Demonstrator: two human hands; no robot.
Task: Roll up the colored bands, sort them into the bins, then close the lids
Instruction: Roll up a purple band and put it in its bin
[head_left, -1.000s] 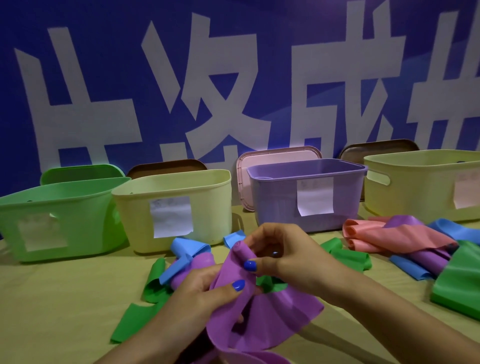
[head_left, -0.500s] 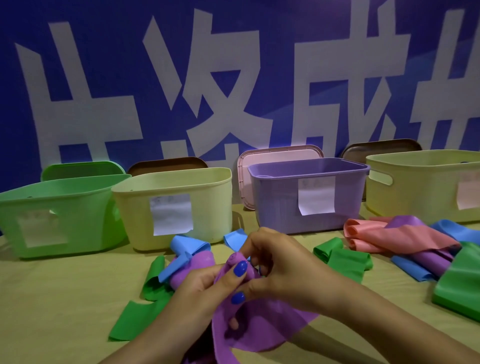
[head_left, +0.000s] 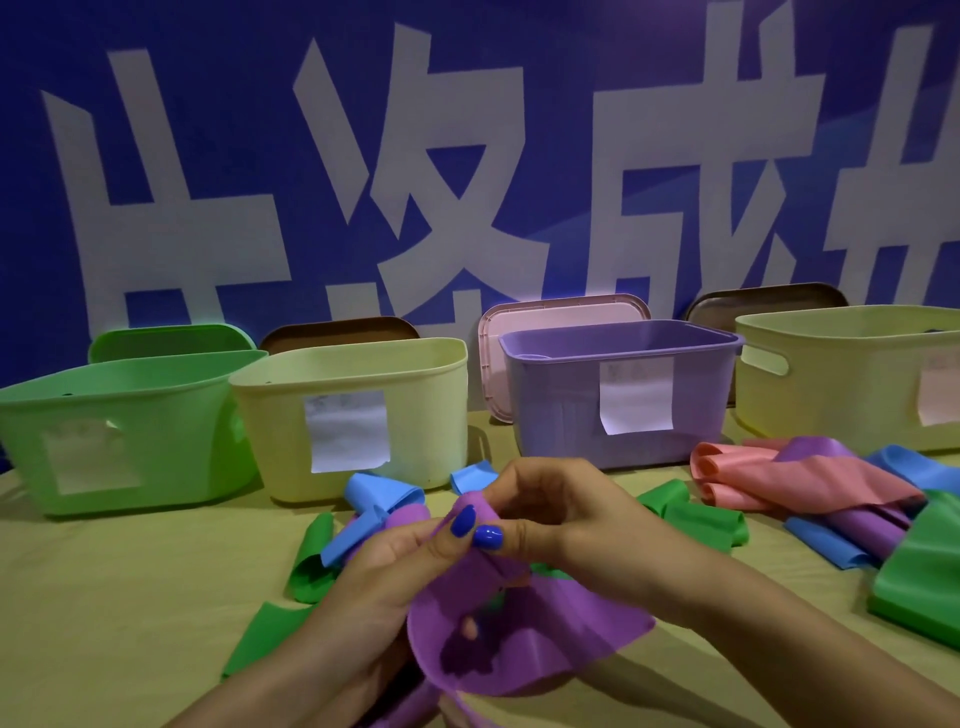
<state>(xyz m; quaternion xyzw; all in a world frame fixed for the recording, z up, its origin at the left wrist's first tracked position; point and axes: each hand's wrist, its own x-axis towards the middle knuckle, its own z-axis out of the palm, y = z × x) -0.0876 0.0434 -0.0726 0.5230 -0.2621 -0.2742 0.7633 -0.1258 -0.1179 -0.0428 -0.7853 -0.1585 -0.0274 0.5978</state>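
1. Head view, progress: the task looks to be at an early stage. The left hand (head_left: 379, 577) and right hand (head_left: 566, 514) both pinch the top end of a thin purple stretchy band (head_left: 519, 634), held above the near edge of the tan-covered table (head_left: 104, 597), just starting its roll (only a small curl shows).
2. Loose bands lie unrolled: a blue and green heap (head_left: 358, 525) mid-table and a pink, purple, blue and green pile (head_left: 810, 493) toward the right edge.
3. The purple plastic bin (head_left: 566, 405) and its neighbours stand open along the far edge; their contents cannot be seen, and the pink lid (head_left: 561, 312) leans behind, so sorting and closing remain.
4. Writing: the white paper label (head_left: 636, 395) is unreadable; the blue banner (head_left: 467, 156) carries large white characters, cropped.
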